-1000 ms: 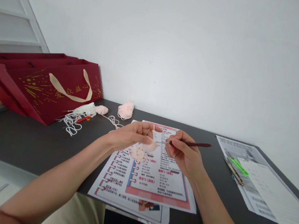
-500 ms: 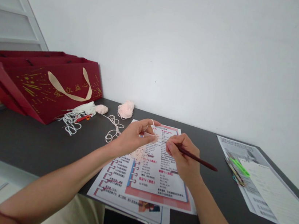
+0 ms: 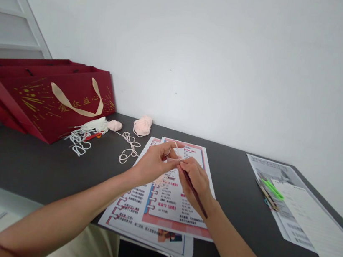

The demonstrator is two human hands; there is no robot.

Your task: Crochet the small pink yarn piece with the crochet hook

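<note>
Red bag [image 3: 51,100] left, yarn loops [image 3: 128,150] near hook [image 3: 196,195], maybe pens [image 3: 272,189] right.

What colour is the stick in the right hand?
Dark reddish-brown. The crochet hook held in the right hand shows best in the head view.

Bright, even, diffuse light, no hard source visible. White wall [image 3: 230,68] close to blown out, with a faint grey falloff in the frame's top right corner. Shadows soft: a weak one under the left hand [image 3: 154,162] and right hand [image 3: 196,180] on the printed sheets [image 3: 177,205], a pale one beside the red bag [image 3: 51,104] near the table's far left edge. Dull sheen on the dark table [image 3: 28,156], no glare. Wide-angle warp: far table edge bows, forearms stretch at the near edge, papers [image 3: 304,222] at the right corner splay. Crochet hook [image 3: 196,195] slightly smeared, pink yarn [image 3: 160,181] soft, sheet print unreadable.
</note>
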